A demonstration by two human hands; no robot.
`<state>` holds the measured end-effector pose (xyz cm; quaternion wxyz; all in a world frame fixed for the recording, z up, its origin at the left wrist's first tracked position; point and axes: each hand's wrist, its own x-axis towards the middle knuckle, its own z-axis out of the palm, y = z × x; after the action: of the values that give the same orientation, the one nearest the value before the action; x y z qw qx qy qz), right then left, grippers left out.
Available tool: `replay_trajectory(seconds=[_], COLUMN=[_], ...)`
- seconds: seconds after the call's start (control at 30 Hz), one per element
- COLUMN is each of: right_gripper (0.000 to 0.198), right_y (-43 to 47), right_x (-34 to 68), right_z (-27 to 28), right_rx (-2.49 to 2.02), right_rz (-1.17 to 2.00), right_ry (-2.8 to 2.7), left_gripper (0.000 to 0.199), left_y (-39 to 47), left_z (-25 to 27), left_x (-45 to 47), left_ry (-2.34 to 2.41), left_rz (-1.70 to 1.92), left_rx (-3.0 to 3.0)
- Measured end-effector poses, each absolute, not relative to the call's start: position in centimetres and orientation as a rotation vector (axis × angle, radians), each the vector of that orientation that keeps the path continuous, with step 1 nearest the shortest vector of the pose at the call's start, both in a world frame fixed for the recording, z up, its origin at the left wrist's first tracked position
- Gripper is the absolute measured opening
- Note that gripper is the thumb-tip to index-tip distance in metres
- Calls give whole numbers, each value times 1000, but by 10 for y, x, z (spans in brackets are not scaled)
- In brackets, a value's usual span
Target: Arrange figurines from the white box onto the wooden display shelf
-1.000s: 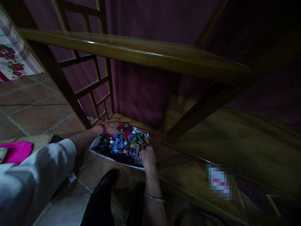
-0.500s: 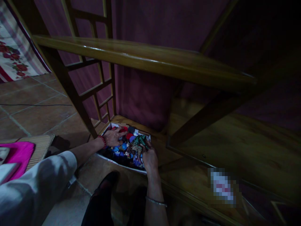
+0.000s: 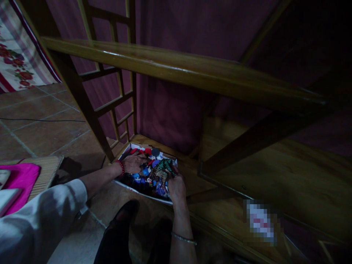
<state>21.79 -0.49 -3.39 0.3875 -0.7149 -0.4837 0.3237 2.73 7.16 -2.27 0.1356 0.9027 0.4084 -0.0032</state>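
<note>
A shallow white box (image 3: 143, 195) on the floor holds a jumble of small blue, red, purple and dark pieces, too small to name. My left hand (image 3: 134, 163), with a red bead bracelet at the wrist, lies over the box's left part with its fingers stretched across the pieces. At the box's right end my right hand (image 3: 176, 186), below a silver bangle, has its fingers closed at the edge of a green-and-black patterned cloth (image 3: 165, 165). A brown striped part (image 3: 159, 174) lies below the green. My right fingertips are partly hidden.
A wooden bar (image 3: 165, 68) runs above the box, with a lattice side (image 3: 117, 99) behind my left hand. Wooden boards (image 3: 264, 165) stand to the right. A bright pink cloth (image 3: 26, 179) lies on a woven mat (image 3: 49, 168) at left.
My left hand has drawn back slightly to the left, showing more red pieces behind it. My right hand stays at the patterned cloth. The view has shifted a little.
</note>
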Motion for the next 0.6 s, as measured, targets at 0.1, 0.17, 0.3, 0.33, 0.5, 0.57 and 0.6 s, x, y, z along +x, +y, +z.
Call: replay_trajectory(seconds=[0.1, 0.17, 0.3, 0.33, 0.5, 0.57, 0.6], right_gripper=[34, 34, 33, 32, 32, 33, 33], right_y=[-5, -5, -6, -6, -6, -6, -6], right_x=[217, 216, 217, 217, 216, 215, 215], right_z=[-30, -29, -29, -29, -30, -31, -31], right_rx=[-1843, -1867, -1843, -1832, -1836, -1862, -1878], right_rz=[824, 810, 807, 801, 770, 771, 769], right_ry=[-1213, -1210, -1241, -1249, -1265, -1254, -1250], left_gripper=[41, 40, 33, 32, 35, 40, 43], left_y=[64, 60, 49, 45, 18, 5, 0], left_z=[-22, -22, -20, -20, -19, -21, -21], left_x=[20, 19, 24, 26, 36, 39, 40], left_ry=[1095, 1130, 1226, 1251, 1463, 1552, 1584], left_rz=[-24, 27, 84, 88, 263, 347, 375], left_rx=[2581, 2567, 2511, 2494, 2395, 2324, 2297])
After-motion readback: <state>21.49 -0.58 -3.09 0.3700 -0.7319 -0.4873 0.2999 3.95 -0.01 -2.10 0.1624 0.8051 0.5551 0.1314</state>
